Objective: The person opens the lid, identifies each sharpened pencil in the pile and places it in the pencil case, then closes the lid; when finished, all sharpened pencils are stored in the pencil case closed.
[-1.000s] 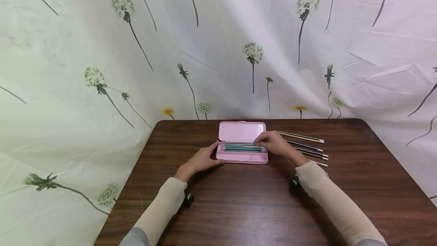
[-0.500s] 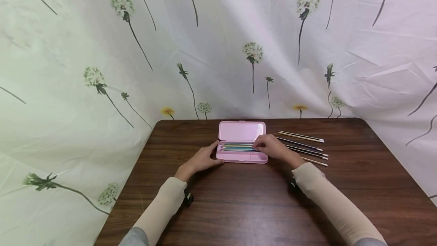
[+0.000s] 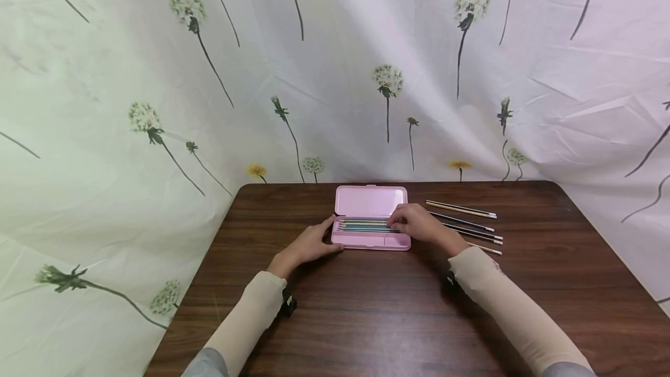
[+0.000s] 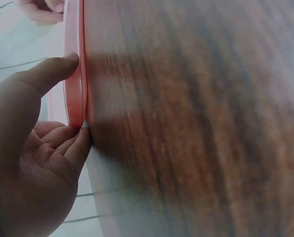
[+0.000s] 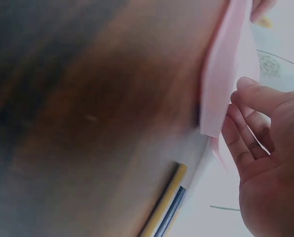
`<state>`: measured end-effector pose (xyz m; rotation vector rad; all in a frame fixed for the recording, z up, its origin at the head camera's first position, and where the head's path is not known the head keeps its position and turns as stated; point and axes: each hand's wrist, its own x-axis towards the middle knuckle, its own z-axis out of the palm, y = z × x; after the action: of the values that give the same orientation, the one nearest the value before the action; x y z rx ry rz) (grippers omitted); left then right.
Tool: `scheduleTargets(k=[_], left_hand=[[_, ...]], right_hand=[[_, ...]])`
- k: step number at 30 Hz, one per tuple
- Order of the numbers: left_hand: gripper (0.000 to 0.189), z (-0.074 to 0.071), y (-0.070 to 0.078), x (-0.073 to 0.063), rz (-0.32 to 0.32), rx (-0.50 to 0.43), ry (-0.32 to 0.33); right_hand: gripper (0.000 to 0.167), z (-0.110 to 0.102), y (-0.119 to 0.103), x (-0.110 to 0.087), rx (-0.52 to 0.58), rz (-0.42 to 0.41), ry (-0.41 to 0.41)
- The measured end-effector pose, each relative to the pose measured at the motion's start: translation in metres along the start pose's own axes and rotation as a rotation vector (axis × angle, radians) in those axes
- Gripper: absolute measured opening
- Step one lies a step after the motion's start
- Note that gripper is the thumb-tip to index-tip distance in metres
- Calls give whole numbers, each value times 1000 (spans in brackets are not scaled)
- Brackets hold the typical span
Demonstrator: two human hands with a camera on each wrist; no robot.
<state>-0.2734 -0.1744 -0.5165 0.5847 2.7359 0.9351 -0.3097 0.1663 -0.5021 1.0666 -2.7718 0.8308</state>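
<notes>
A pink pencil case (image 3: 366, 239) lies with its lid (image 3: 370, 201) raised at the back. Several pencils (image 3: 361, 225), green and teal among them, lie side by side in its long compartment. My left hand (image 3: 310, 244) grips the case's left end; in the left wrist view its thumb (image 4: 70, 60) presses the front wall and its fingers curl at the corner. My right hand (image 3: 416, 221) reaches over the case's right end, thumb and forefinger pinching at the pencils' right ends, which it hides. In the right wrist view that thumb (image 5: 250, 89) meets the forefinger just over the rim.
Several loose pencils (image 3: 466, 227) with white eraser ends lie to the right of the case, partly under my right forearm. A dark wooden table (image 3: 377, 307) bears everything, its back edge close to a floral cloth (image 3: 335, 74).
My right hand has come down onto the pencils' right ends, then lifted very slightly. A pencil that lay slanted now lies in line with the others. The left hand has stayed put.
</notes>
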Motion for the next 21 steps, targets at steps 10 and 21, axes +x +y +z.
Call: scheduleTargets(k=[10, 21], left_hand=[[93, -4, 19, -9, -57, 24, -5], [93, -3, 16, -9, -58, 14, -2]], right_hand=[[12, -27, -2, 11, 56, 48, 65], [22, -50, -9, 42, 37, 89, 27]])
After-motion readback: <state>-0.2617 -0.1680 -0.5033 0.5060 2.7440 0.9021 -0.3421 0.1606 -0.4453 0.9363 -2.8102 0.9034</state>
